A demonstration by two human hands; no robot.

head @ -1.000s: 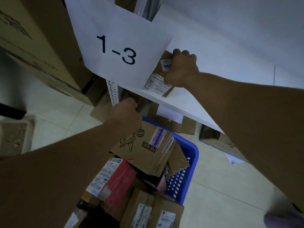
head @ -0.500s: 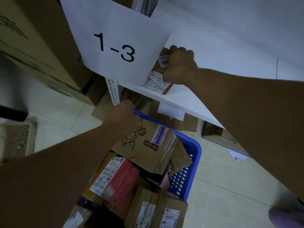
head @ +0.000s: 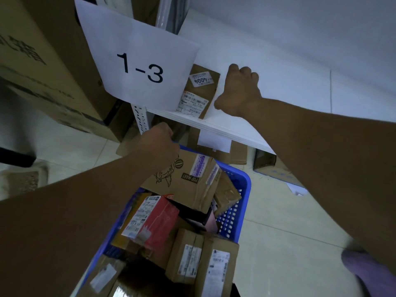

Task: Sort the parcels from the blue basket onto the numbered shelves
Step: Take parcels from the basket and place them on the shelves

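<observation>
Under the 1-3 sign (head: pixel 139 61), the parcel tagged 4004 (head: pixel 200 92) lies flat on the white shelf (head: pixel 227 124), label up, likely so that its number can be read. The right hand (head: pixel 237 91) curls empty just right of it. Below the sign, the left hand (head: pixel 159 142) reaches the blue basket (head: pixel 245 182) at its far rim, probably to steady it, but its grip is hidden.

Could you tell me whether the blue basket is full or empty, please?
Full: the basket holds many parcels, piled above its rim.
</observation>
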